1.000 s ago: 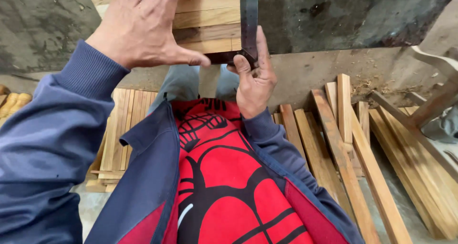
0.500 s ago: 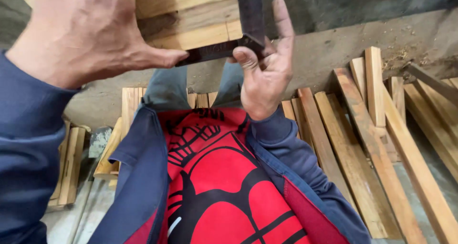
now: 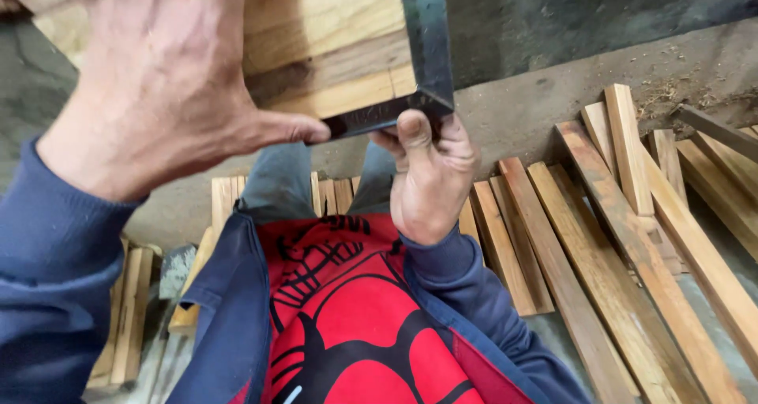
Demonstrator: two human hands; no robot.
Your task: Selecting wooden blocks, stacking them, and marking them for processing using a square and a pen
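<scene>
Item 1: wood panel [image 3: 332, 49], light, glued-up strips w/ one darker band, held up near the camera at top centre, above the person's lap.

Item 2: metal square [image 3: 422, 65], dark steel L-shape. Long blade runs up along panel's right edge; short leg lies along panel's lower edge; corner sits at panel's lower right corner, touching it.

Item 3: left hand [image 3: 158, 88], palm flat on panel face, fingers spread upward, thumb stretched right so the tip touches the short leg's left end. Pressing, not closed round anything.

Item 4: right hand [image 3: 430, 175], below the square's corner, fingers curled, thumb up against the short leg from underneath. Clamped on the square at its corner.

Item 5: blue jacket [image 3: 55, 293], open at front, over red top w/ black web pattern [image 3: 355, 325].

Item 6: loose wood slats [image 3: 616, 238], approx. parallel, lying on concrete floor [image 3: 537, 96] to the right; some overlap.

Item 7: smaller slat stack [image 3: 130, 309] on floor lower left; more slats behind the legs, partly hidden.
</scene>
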